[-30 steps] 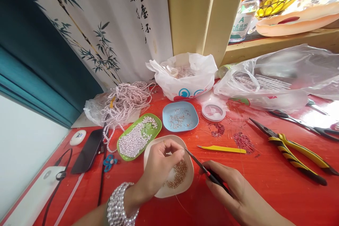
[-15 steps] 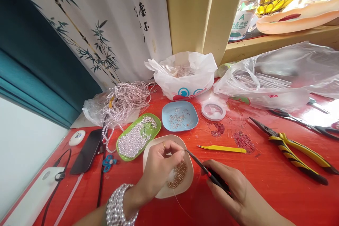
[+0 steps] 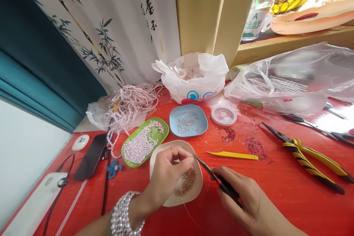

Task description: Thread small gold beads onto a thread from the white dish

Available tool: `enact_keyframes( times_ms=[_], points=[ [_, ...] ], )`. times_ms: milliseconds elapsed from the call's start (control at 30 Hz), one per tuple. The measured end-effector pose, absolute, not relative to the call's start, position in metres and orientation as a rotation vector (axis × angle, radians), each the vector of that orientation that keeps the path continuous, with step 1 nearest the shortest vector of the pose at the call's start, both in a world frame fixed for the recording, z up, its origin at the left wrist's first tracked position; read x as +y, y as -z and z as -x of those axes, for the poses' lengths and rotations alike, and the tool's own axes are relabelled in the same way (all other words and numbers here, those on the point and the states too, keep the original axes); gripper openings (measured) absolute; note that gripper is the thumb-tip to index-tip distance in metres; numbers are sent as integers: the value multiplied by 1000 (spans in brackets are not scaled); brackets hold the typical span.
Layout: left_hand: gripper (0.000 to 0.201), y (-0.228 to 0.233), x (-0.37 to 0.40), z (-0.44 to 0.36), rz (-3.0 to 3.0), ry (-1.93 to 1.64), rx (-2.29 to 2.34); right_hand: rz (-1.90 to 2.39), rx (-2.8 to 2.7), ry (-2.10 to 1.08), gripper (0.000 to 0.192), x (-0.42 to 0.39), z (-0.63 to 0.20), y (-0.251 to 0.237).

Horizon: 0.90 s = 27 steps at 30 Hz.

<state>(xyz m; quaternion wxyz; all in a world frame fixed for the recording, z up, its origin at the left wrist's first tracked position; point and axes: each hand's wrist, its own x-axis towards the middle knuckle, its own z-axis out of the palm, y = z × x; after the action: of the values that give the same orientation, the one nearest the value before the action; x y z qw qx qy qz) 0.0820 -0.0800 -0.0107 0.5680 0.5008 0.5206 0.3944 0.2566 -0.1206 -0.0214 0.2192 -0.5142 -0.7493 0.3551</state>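
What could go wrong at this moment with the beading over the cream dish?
1. The left hand pinches something tiny at the tip of the thin tool held by the right hand; a slip could drop it among the copper beads.
2. The left wrist rests over the cream dish, near its front rim; pressing down might tip it and scatter beads across the red table.

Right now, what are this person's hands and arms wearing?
Both hands are bare, no gloves, and no sleeves show. The left hand has a thin gold ring on one finger and a wide cuff of several rows of pearly beads at the wrist. The right hand shows nothing worn.
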Motion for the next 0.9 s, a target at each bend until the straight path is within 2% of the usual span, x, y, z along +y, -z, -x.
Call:
enact_keyframes(
  times_ms=[333,733,900],
  points=[
    [11,10,-80,-84,-1187,-910,1232,1465,-2113,-890,17,-119,-257,30],
    [12,11,-81,-84,-1199,-868,1231,1500,-2151,-980,20,-116,-262,28],
    [12,10,-80,-83,-1203,-896,1226,1499,-2114,-948,14,-113,-276,21]
  ],
)
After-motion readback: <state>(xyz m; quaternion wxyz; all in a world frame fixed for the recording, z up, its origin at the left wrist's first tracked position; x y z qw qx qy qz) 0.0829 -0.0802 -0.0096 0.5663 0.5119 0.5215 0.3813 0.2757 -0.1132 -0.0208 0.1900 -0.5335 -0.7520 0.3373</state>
